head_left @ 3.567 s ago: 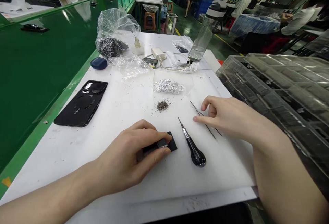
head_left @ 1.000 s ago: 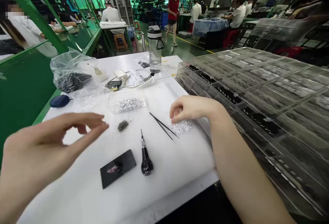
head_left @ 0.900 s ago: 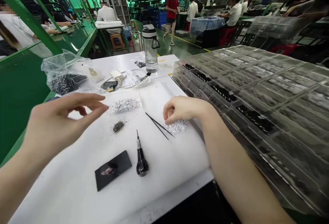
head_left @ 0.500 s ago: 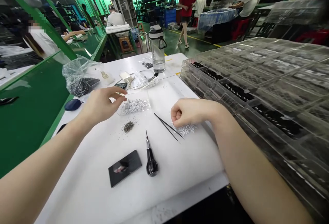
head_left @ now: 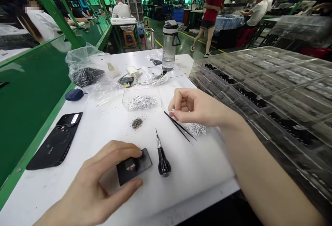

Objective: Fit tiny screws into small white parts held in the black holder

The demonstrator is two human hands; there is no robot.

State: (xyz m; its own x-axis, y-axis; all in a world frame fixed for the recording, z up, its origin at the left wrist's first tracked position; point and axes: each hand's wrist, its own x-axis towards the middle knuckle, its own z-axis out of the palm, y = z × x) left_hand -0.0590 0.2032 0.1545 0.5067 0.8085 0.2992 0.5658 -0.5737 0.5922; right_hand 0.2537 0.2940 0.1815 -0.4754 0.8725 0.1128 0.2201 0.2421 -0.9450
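My left hand (head_left: 103, 177) reaches over a flat black block (head_left: 144, 163) with a shiny top. Its fingertips are at the block's far edge and the thumb is apart from the near side. My right hand (head_left: 197, 106) pinches a small white piece (head_left: 172, 111) between thumb and fingertip, above black tweezers (head_left: 178, 128). Beside the tweezers, a loose pile of white pieces (head_left: 197, 129) lies partly under my right wrist. A black-handled screwdriver (head_left: 163, 160) rests right of the block, its tip pointing away. Farther off is a heap of tiny dark screws (head_left: 137, 123).
A clear box (head_left: 125, 103) holds many white pieces. Behind it are a cable, a plastic bag (head_left: 85, 67) and a water bottle (head_left: 169, 48). A black phone-like case (head_left: 55, 141) lies left. Stacked clear compartment trays (head_left: 259, 77) border the right side. A person in red walks beyond.
My left hand has come down from near the clear box to the black block. My right hand has turned, showing a white piece in its fingertips. The camera view has shifted.
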